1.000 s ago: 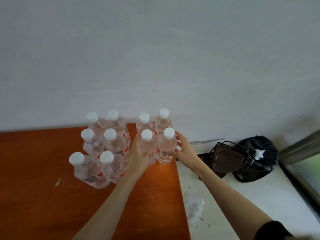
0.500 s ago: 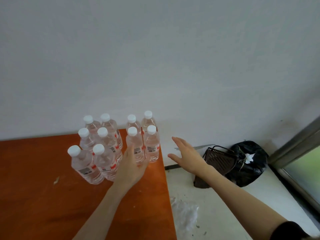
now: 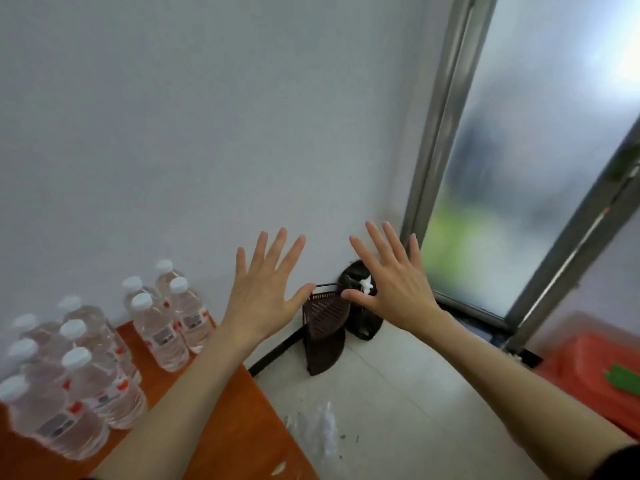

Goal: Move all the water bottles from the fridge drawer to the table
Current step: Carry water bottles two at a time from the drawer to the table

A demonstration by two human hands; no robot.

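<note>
I am holding both hands up with nothing in them: the left hand (image 3: 265, 294) and the right hand (image 3: 393, 284) are spreading their fingers (image 3: 282, 245) wide in front of the white wall (image 3: 207, 133), clear of everything.

The water bottles (image 3: 104, 348) are standing upright in a tight cluster at about 8 o'clock, all white-capped, on the orange-brown surface (image 3: 214, 427). The two nearest the wall, one of them at (image 3: 188, 315), are sitting close to the far right corner of the surface, and I am judging that as the weak spot: a careless sweep of my left forearm, which is crossing just beside the cluster, could be knocking one over or off the edge to the floor. The packed rows could also be toppling one another if one is nudged.

I am not seeing the fridge drawer here, so I cannot tell whether any bottles are waiting there.

At 12 o'clock, on the pale tiled floor (image 3: 398, 393), a dark slatted basket (image 3: 325, 327) is leaning against a black bag (image 3: 363, 306) in the corner. A frosted window (image 3: 536, 150) in a metal frame is filling 2 o'clock. A crumpled clear wrapper (image 3: 318, 431) is lying at 6 o'clock, something to be slipping on, and a red thing (image 3: 595, 372) is showing at 4 o'clock.
</note>
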